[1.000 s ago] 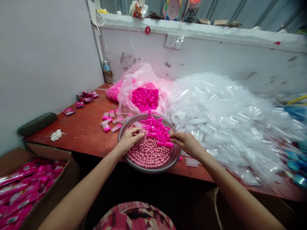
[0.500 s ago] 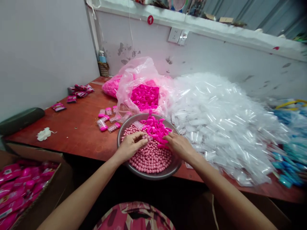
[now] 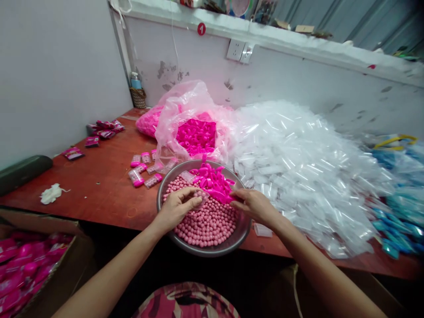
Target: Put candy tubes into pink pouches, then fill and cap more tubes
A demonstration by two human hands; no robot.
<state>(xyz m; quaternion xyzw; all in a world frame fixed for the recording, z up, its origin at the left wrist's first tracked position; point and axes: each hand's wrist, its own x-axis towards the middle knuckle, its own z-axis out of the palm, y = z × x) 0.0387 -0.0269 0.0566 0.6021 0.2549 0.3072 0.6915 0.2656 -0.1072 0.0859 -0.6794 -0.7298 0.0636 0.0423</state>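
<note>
A grey bowl (image 3: 244,242) of round pink beads (image 3: 206,230) sits at the table's front edge. Over its left side, my left hand (image 3: 176,207) is closed on a small clear plastic container (image 3: 202,198) with pink beads inside. My right hand (image 3: 254,205), at the bowl's right side, pinches a bright pink plastic cap (image 3: 228,199) between thumb and fingers. More pink caps (image 3: 212,176) are heaped on the beads toward the back of the bowl. Another clear container (image 3: 187,177) lies on the beads behind my left hand.
Several bead-filled containers (image 3: 135,177) lie left of the bowl. Behind it, an open plastic bag (image 3: 165,110) holds pink caps. A large pile of clear containers (image 3: 298,168) covers the right side. A box of pink packages (image 3: 71,258) stands low left.
My right hand has drawn slightly back from the cap heap, a pink cap now in its fingers. My left hand still holds the container. The whole view has shifted slightly.
</note>
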